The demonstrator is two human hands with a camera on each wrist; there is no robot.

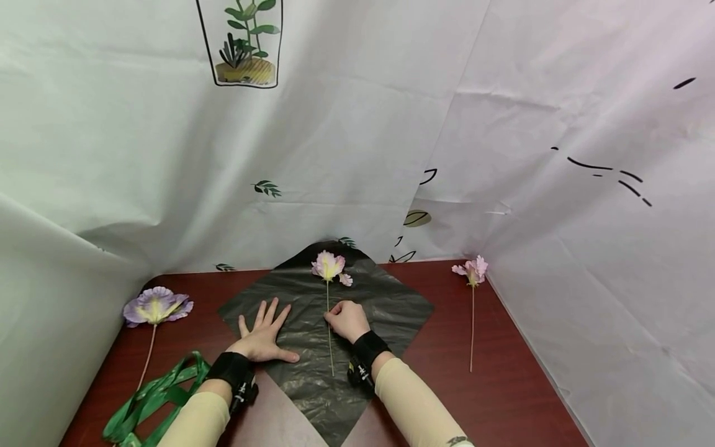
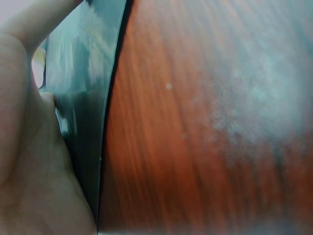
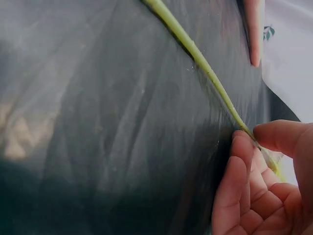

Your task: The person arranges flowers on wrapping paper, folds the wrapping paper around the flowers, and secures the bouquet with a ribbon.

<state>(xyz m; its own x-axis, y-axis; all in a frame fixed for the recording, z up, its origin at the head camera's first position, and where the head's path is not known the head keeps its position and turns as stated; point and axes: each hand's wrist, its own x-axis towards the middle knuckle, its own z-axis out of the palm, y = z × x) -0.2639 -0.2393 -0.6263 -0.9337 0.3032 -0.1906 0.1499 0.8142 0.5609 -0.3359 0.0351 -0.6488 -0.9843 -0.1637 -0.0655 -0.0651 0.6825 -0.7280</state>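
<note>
A sheet of black wrapping paper (image 1: pixel 313 385) lies diamond-wise on the table. Along its middle runs an artificial flower (image 1: pixel 328 267) with pink and pale yellow petals and a long thin green stem (image 3: pixel 210 73). My right hand (image 1: pixel 349 320) pinches that stem between thumb and fingertips, partway below the bloom, close over the paper. To the left of the stem, my left hand (image 1: pixel 262 338) rests on the paper with its fingers spread. In the left wrist view, the left hand (image 2: pixel 34 161) lies along the paper's edge, its fingertips mostly out of sight.
At the left lies a purple flower (image 1: pixel 156 307), with a tangled green ribbon (image 1: pixel 151 397) near its stem. Another pink flower (image 1: pixel 473 273) lies at the right. White printed sheeting (image 1: pixel 357 136) hangs behind and beside the red-brown table (image 1: pixel 447 397).
</note>
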